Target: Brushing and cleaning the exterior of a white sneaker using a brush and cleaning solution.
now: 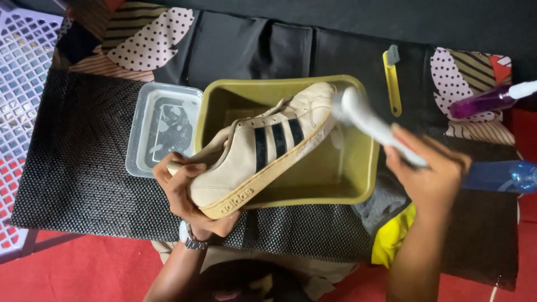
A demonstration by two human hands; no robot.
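Two hands busy: left hand (187, 193) clamps the heel of the beige sneaker (263, 151), tilting it over the olive basin (366, 168) so drips land inside. Right hand (430, 176) grips the white brush (363, 114) at the toe.

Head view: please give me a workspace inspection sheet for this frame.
Surface: black woven mat on a table, patterned cloth behind.
Job's things: beige sneaker with dark stripes, held tilted over an olive basin; white brush at its toe.
Clutter: clear container, yellow brush, purple spray bottle, blue bottle, yellow cloth, grey cloth.
Grippers: left hand grips the sneaker's heel; right hand grips the white brush handle.
Cables: nothing seen.
Surroundings: red floor, lattice plastic panel at the left.
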